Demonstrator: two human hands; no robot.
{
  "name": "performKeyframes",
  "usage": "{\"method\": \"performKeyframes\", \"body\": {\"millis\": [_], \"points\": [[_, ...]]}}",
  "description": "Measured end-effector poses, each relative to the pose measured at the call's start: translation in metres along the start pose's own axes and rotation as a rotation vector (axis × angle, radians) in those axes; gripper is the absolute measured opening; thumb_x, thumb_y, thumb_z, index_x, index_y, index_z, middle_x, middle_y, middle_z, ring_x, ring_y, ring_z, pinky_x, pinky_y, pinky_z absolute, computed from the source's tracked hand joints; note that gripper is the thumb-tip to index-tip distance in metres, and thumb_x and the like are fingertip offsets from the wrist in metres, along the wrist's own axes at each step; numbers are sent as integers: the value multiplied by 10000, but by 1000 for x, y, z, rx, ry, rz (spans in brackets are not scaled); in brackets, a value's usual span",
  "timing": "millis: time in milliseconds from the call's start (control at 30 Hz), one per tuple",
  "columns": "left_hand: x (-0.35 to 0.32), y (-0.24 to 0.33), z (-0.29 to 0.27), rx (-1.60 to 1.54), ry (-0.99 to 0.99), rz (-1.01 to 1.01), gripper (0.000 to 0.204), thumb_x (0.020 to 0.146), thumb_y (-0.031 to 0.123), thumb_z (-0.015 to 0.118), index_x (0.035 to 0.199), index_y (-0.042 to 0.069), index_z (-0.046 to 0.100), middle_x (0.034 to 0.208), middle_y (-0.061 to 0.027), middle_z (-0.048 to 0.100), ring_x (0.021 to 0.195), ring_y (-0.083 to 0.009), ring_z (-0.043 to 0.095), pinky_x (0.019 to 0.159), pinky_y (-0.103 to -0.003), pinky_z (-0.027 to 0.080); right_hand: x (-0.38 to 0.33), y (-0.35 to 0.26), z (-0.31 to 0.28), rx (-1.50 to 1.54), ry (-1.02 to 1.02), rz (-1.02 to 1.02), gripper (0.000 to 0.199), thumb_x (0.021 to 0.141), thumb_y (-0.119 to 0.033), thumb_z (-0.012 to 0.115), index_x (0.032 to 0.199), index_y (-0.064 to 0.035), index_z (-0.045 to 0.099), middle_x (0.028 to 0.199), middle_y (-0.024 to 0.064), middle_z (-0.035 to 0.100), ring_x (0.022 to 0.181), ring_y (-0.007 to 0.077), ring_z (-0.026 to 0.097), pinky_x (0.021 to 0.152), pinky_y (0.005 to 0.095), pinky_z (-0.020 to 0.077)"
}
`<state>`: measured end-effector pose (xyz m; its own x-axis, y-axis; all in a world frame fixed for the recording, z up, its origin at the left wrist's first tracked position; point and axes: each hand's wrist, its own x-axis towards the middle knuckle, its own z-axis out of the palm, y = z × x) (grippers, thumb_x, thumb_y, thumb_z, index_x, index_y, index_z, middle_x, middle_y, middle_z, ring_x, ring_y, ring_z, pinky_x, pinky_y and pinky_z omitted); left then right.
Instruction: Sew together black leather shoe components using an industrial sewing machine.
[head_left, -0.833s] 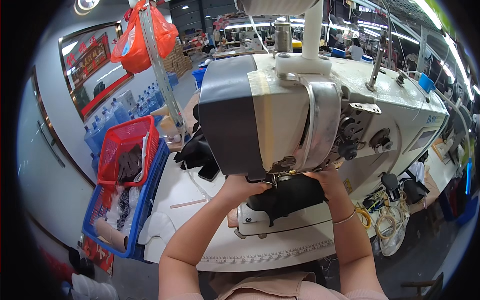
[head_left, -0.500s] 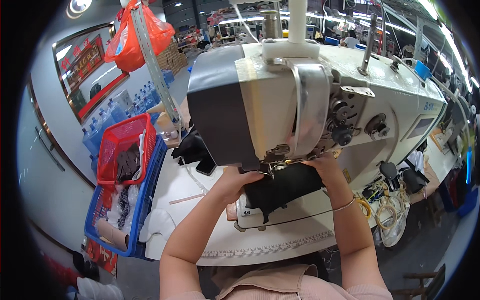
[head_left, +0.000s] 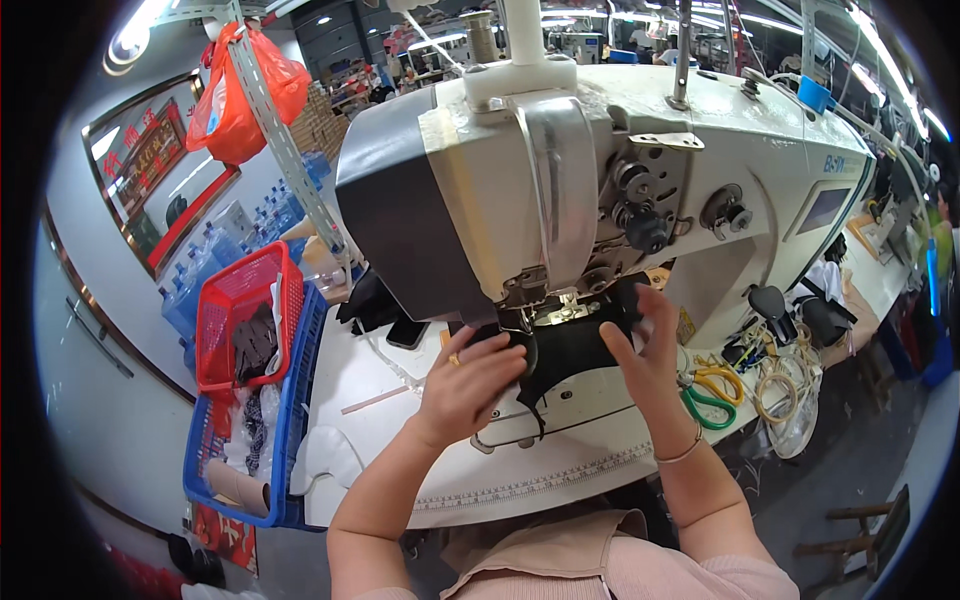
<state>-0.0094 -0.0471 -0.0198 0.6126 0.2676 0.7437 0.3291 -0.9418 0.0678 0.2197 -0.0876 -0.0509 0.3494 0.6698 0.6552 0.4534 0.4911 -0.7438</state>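
A piece of black fabric (head_left: pixel 568 358) lies under the needle area of a large white and grey sewing machine (head_left: pixel 470 200). My left hand (head_left: pixel 470 388), with a ring on one finger, rests at the fabric's left side, fingers stretched out and slightly bent. On the other side is my right hand (head_left: pixel 650 345), its thumb and fingers apart beside the fabric's right part. The metal presser foot (head_left: pixel 568 312) shows between both hands. A loose strip of the fabric hangs toward me. The machine head hides the fabric's far part.
A red basket (head_left: pixel 291 325) sits on a blue crate (head_left: pixel 312 400) at the left. On the white table are a phone (head_left: pixel 407 333) and a white pattern piece (head_left: pixel 328 460). Green-handled scissors (head_left: pixel 708 410) and tangled cords (head_left: pixel 785 385) lie at the right.
Both hands have loosened from the fabric: the left fingers have stretched out, and the right thumb and fingers have parted. The head view has shifted, revealing the presser foot and the green handles.
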Motion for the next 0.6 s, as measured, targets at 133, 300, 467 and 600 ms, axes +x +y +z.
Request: {"method": "performKeyframes", "body": {"millis": [133,300,467,600], "points": [[6,-4,1,-910,179,-845,193,855,51,532,1027,-18,588,927,-71,629,880,-161,590,807,-284,459,6,2,-11,832,-171,872,260,828,-204,620,1025,-57,536,984,42,553,804,122,566,616,238,482],[18,4,-2,-941,153,-813,154,853,59,530,975,-5,597,963,-57,627,932,-183,598,942,-346,379,21,19,-16,894,-253,829,109,830,-159,596,895,-71,599,758,-3,616,585,81,580,487,197,478],[2,0,-12,-30,-149,-24,233,720,6,600,918,119,646,1016,13,638,1055,-191,562,1033,-574,141,27,16,-14,884,-198,863,86,816,-137,600,870,-71,604,758,3,623,605,83,599,499,199,495],[-1,6,-10,-15,-123,-24,268,701,-1,602,932,127,642,1019,20,636,1057,-191,561,1029,-588,139,31,13,-11,905,-187,841,79,801,-114,604,863,-65,603,762,5,623,619,84,606,506,208,507]]}}
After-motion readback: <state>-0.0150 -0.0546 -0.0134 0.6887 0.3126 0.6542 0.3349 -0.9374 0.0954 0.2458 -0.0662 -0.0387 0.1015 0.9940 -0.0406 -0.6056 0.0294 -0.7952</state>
